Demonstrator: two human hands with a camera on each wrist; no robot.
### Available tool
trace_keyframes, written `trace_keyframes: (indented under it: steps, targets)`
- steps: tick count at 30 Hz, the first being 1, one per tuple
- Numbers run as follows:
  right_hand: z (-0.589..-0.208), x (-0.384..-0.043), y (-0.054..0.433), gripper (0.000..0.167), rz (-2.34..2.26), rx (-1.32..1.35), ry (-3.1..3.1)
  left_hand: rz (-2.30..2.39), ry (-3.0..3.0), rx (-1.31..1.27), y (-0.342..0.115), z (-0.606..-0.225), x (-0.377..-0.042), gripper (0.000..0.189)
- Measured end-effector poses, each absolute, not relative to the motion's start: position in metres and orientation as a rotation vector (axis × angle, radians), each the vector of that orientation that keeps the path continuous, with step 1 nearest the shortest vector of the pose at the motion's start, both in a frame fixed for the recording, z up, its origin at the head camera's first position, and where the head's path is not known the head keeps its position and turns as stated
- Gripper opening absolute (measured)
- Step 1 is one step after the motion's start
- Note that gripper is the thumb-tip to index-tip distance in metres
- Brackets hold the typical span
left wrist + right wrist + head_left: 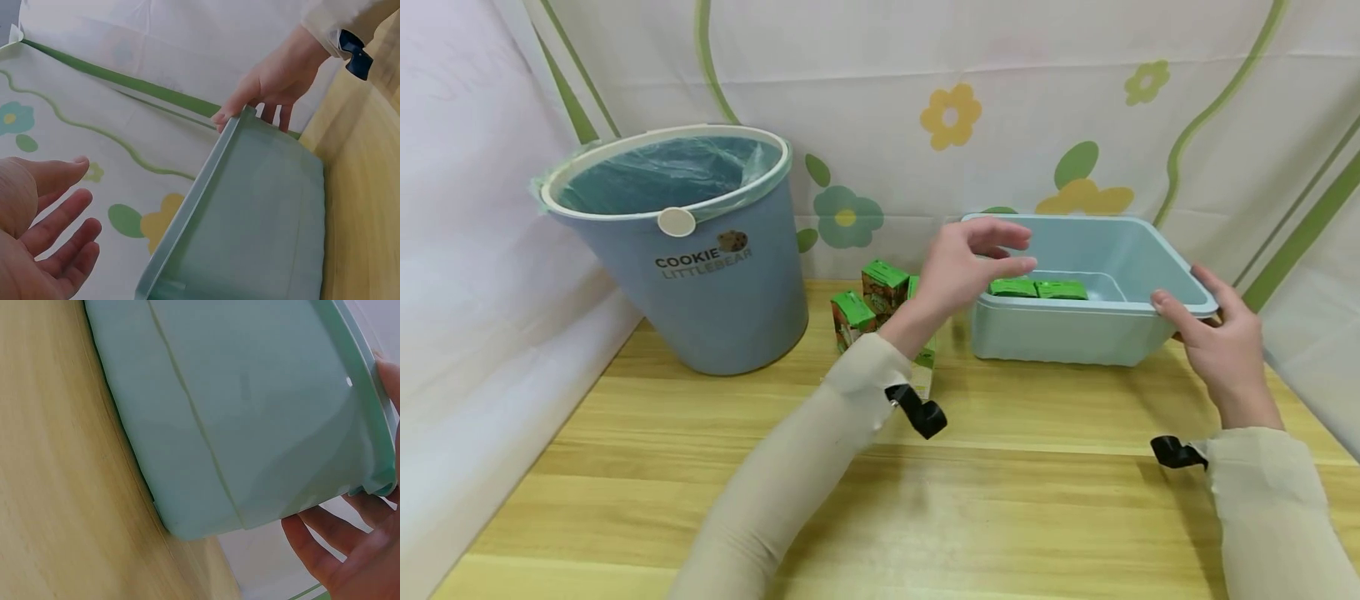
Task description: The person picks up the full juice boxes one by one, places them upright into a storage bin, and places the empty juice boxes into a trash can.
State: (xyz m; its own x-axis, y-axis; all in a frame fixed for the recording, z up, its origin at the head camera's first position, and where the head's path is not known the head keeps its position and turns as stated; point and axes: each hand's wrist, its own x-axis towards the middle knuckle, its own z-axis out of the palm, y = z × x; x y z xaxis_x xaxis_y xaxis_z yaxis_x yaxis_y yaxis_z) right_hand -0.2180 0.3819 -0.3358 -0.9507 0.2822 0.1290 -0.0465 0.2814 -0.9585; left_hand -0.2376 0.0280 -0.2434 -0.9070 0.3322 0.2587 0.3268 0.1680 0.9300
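Note:
My right hand (1228, 346) grips the right corner of a light green plastic storage bin (1052, 333), thumb over the rim and fingers against the outside wall, as the right wrist view also shows. Two small green-topped juice-box-like cartons (1062, 290) lie inside at the bin's left end. Over that left end hovers my left hand (958, 262), with nothing in it; its thumb and fingers stand apart in the left wrist view. Behind my left forearm are several more green-topped cartons (853, 310) on the table, partly hidden by the sleeve.
A tall blue bucket (730, 308) with a white rim and a clear liner stands at the back left. The wooden table (1000, 517) meets a flower-printed white cloth (880, 108) at the back. White cloth also hangs at both sides.

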Motion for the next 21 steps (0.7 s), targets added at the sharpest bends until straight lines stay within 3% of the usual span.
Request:
trace_keyframes:
  steps: [21]
  targets:
    - [-0.336,-0.217,0.382,0.081,1.741,-0.224,-2.265,1.896,2.500,0.540,-0.062,-0.304,-0.202,0.035]
